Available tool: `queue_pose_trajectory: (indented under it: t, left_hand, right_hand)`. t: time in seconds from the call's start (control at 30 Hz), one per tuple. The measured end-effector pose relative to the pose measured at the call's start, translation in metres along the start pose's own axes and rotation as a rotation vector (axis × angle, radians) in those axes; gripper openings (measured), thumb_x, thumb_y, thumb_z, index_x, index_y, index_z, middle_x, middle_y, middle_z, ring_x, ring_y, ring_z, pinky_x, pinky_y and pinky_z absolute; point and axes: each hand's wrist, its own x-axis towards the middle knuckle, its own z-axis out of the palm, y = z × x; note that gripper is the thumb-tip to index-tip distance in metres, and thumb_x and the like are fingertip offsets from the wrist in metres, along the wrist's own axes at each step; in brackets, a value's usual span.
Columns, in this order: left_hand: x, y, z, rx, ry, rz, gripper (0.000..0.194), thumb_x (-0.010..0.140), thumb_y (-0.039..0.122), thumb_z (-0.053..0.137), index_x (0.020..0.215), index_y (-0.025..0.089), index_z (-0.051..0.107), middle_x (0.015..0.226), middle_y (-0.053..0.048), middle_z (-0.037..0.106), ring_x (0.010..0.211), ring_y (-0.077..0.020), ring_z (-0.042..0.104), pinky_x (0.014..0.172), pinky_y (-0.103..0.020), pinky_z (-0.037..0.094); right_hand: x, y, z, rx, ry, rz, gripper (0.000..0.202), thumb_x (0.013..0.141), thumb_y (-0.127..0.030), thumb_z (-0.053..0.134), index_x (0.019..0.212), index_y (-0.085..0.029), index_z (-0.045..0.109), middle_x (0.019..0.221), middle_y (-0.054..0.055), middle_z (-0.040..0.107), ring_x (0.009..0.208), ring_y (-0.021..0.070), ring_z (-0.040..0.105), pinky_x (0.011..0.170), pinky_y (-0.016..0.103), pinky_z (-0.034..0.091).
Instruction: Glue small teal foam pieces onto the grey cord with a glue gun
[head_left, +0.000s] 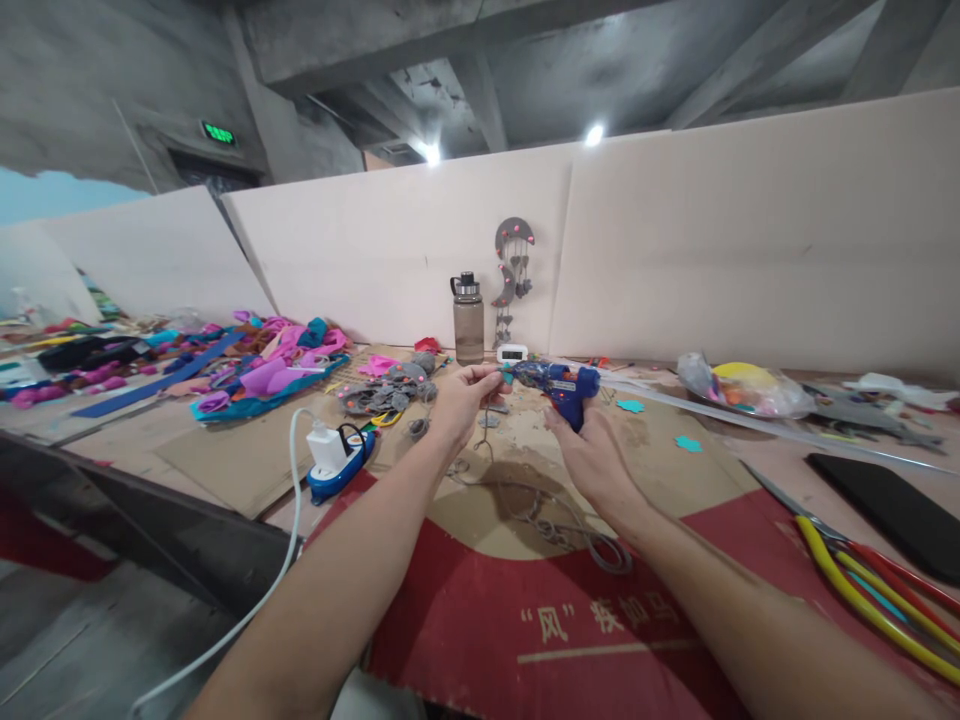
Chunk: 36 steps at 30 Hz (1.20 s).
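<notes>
My left hand (472,392) pinches a small teal piece (508,374) between thumb and fingertips, above the middle of the table. A grey cord (540,500) hangs down from there and lies in loose loops on the cardboard below. My right hand (589,440) is closed round the handle of a blue glue gun (568,392). The gun points left, its nozzle at the teal piece; whether they touch is too small to tell. A long clear glue stick (697,408) runs from the back of the gun to the right.
A bottle (469,325) and a small white clock (512,354) stand by the back board. Left are a power strip (341,465) with a white cable and piled felt (277,370). Scissors (847,560) and a black phone (885,510) lie right. Teal cutouts (688,444) lie behind them.
</notes>
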Motion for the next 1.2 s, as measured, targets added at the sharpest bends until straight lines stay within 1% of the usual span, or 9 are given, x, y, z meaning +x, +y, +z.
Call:
queue_pose_trajectory:
  t: [0.17, 0.33, 0.43, 0.57, 0.73, 0.97, 1.2]
  left_hand:
    - [0.000, 0.000, 0.000, 0.010, 0.017, 0.009, 0.027, 0.061, 0.028, 0.077, 0.076, 0.010, 0.062, 0.067, -0.005, 0.066, 0.060, -0.0110, 0.060, 0.057, -0.023, 0.044]
    - [0.001, 0.000, -0.001, 0.022, 0.024, 0.027, 0.028, 0.061, 0.029, 0.077, 0.077, 0.010, 0.063, 0.064, -0.004, 0.065, 0.057, -0.0099, 0.058, 0.055, -0.022, 0.044]
    - [0.001, 0.000, -0.001, 0.033, 0.027, 0.028, 0.029, 0.060, 0.030, 0.077, 0.077, 0.010, 0.063, 0.064, -0.004, 0.065, 0.057, -0.0102, 0.059, 0.055, -0.022, 0.044]
    - [0.001, 0.000, -0.001, 0.048, 0.026, 0.033, 0.031, 0.060, 0.031, 0.077, 0.077, 0.011, 0.063, 0.065, -0.004, 0.065, 0.059, -0.0107, 0.060, 0.055, -0.022, 0.045]
    - [-0.001, 0.000, 0.000, 0.060, 0.021, 0.032, 0.031, 0.060, 0.032, 0.077, 0.076, 0.010, 0.062, 0.065, -0.004, 0.065, 0.058, -0.0103, 0.060, 0.055, -0.022, 0.046]
    - [-0.002, 0.003, 0.001, 0.049, 0.027, 0.016, 0.027, 0.060, 0.030, 0.077, 0.073, 0.011, 0.061, 0.066, -0.004, 0.065, 0.060, -0.0117, 0.061, 0.057, -0.024, 0.045]
    - [0.001, -0.001, -0.002, 0.028, 0.030, 0.008, 0.028, 0.060, 0.029, 0.077, 0.074, 0.011, 0.062, 0.066, -0.004, 0.065, 0.060, -0.0114, 0.060, 0.057, -0.023, 0.045]
  right_hand:
    - [0.000, 0.002, 0.000, -0.017, -0.003, 0.022, 0.039, 0.080, -0.044, 0.048, 0.102, -0.015, 0.061, 0.075, 0.005, 0.063, 0.070, 0.0214, 0.054, 0.067, 0.032, 0.042]
    - [0.001, 0.004, 0.000, -0.024, -0.010, 0.024, 0.038, 0.081, -0.045, 0.048, 0.102, -0.015, 0.060, 0.078, 0.006, 0.063, 0.070, 0.0207, 0.053, 0.067, 0.032, 0.042]
    - [0.001, 0.001, -0.001, -0.056, -0.024, 0.044, 0.037, 0.082, -0.044, 0.047, 0.100, -0.015, 0.060, 0.077, 0.006, 0.063, 0.069, 0.0209, 0.053, 0.068, 0.033, 0.041]
    - [0.001, -0.004, -0.004, -0.082, -0.009, 0.020, 0.034, 0.082, -0.041, 0.048, 0.102, -0.015, 0.059, 0.080, 0.007, 0.064, 0.071, 0.0213, 0.055, 0.069, 0.032, 0.041]
    - [0.001, -0.008, -0.007, -0.143, 0.003, 0.023, 0.035, 0.082, -0.042, 0.048, 0.100, -0.015, 0.061, 0.073, 0.006, 0.063, 0.067, 0.0219, 0.054, 0.065, 0.031, 0.039]
    - [0.001, -0.010, -0.008, -0.126, 0.052, -0.012, 0.030, 0.081, -0.040, 0.050, 0.096, -0.016, 0.061, 0.070, 0.005, 0.062, 0.067, 0.0215, 0.053, 0.066, 0.031, 0.038]
    - [0.001, -0.010, -0.008, -0.121, 0.032, 0.009, 0.029, 0.081, -0.039, 0.049, 0.094, -0.015, 0.060, 0.074, 0.006, 0.062, 0.068, 0.0209, 0.052, 0.067, 0.031, 0.038]
